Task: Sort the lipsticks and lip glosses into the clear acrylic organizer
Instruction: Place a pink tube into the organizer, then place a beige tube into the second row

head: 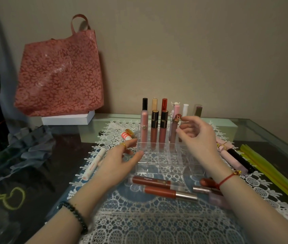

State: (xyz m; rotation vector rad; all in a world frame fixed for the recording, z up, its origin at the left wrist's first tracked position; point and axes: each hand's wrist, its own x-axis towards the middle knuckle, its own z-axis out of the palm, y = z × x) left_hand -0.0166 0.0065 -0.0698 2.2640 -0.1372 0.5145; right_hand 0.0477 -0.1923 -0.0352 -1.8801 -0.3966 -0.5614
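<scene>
Clear acrylic organizer [166, 162] mid-counter on lace mat [139, 226], glosses [162, 132] upright in far rows. Left grip [122, 159] relaxed, touching its left wall. Right grip [196, 138] loosely spread just beside cartoon-capped gloss [173, 131], pinching nothing. Loose tubes [157, 191] lying toward near edge.

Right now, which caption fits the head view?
Left hand and right hand at a clear acrylic organizer whose back rows hold upright lip glosses.
</scene>
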